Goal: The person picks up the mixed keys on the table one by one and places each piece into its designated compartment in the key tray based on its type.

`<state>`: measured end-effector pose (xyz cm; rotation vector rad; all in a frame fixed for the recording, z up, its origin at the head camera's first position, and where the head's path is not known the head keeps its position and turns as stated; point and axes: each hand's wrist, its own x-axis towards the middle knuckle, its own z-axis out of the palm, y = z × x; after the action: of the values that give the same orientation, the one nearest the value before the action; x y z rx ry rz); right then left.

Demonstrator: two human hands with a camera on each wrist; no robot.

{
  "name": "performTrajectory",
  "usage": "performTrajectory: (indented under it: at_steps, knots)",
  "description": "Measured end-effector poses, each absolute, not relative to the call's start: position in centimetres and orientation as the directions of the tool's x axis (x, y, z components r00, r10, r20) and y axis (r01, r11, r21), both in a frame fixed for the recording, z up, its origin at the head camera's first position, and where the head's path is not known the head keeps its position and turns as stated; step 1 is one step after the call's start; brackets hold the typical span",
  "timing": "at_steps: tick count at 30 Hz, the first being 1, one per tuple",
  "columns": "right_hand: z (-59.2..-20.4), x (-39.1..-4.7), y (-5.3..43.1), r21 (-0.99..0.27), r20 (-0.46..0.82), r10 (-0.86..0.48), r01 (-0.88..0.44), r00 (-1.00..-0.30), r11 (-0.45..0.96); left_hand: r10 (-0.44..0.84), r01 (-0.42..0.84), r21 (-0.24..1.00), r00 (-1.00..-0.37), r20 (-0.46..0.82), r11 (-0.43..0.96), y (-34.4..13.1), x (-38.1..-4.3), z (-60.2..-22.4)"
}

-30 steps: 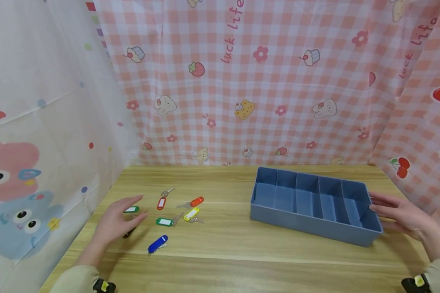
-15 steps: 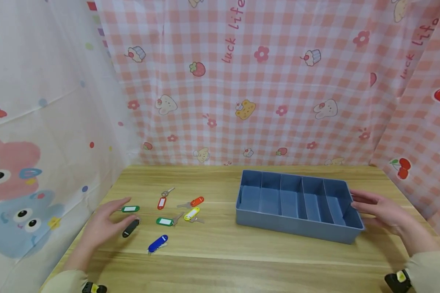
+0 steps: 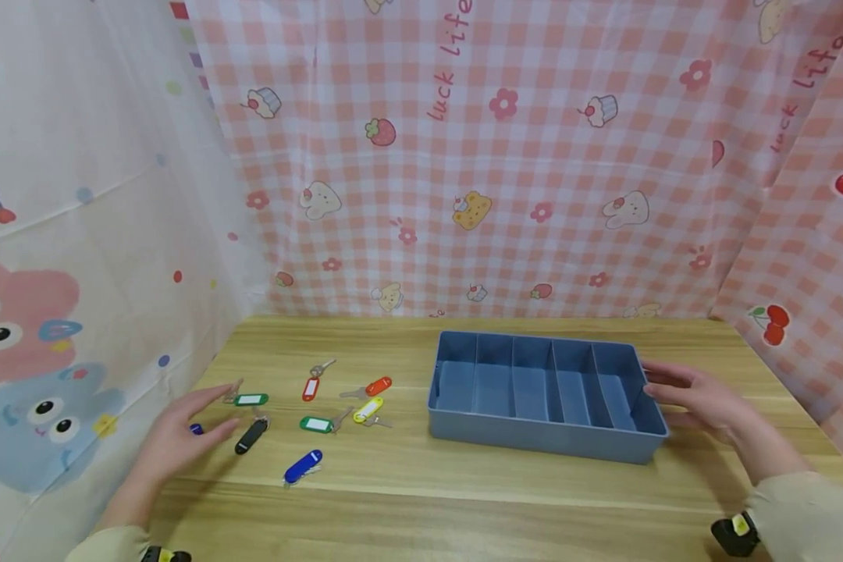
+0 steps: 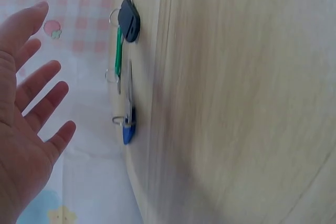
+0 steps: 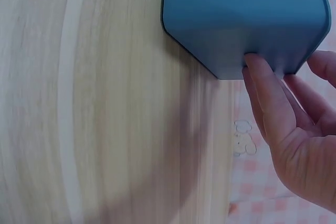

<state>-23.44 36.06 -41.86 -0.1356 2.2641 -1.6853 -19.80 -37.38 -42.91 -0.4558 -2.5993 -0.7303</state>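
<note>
Left hand: here on my far left, the left hand (image 3: 183, 429) is spread, fingers apart and gripping nothing, near the small blue tag (image 3: 196, 429) it partly hides.
Key tags: the near green tag (image 3: 250, 400) and black tag (image 3: 251, 435) lie just right of it; then the red tag (image 3: 311, 389), whole blue tag (image 3: 303, 467), second green tag (image 3: 317, 425), yellow tag (image 3: 368, 410) and orange-red tag (image 3: 378, 385), all on the table (image 3: 393, 515). I judge them light, stiff and slick; I'd pinch the flat edges, as the keys may swing.
Blue box: the box (image 3: 548, 441) sits right of the tags, five compartments, probably light, stiff and easy to slide; I'd take its end walls.
Right hand: fingertips of the right hand (image 3: 702, 406) touch its right end, fingers fairly straight; whether the thumb hooks the rim, I can't tell.
Change: left hand drifts further left, uncovering that blue tag; box and right hand slide left too.
</note>
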Motion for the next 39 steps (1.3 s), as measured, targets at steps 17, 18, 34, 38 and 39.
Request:
performTrajectory:
  at_steps: [17,18,34,38,39]
  knots:
    - [-41.7,-23.4,33.1,-0.955,-0.184,-0.279,0.104,-0.943,0.279,0.105,0.247,0.579,-0.958,0.267,0.777,-39.6,-19.2,-43.2]
    - [-41.6,-23.4,33.0,-0.955,-0.187,-0.277,0.108,-0.942,0.277,0.099,0.228,0.598,-0.966,0.241,0.768,-39.8,-19.1,-43.2]
    - [-41.9,-23.5,32.4,-0.961,-0.185,-0.288,0.112,-0.939,0.251,0.12,0.259,0.691,-0.963,0.243,0.675,-43.0,-19.1,-45.1]
    - [-41.9,-23.5,32.3,-0.962,-0.185,-0.293,0.112,-0.938,0.249,0.096,0.196,0.717,-0.979,0.178,0.669,-43.3,-18.9,-45.1]
    - [-41.9,-23.5,32.3,-0.961,-0.188,-0.289,0.115,-0.939,0.25,0.077,0.164,0.717,-0.985,0.153,0.677,-43.4,-18.8,-45.1]
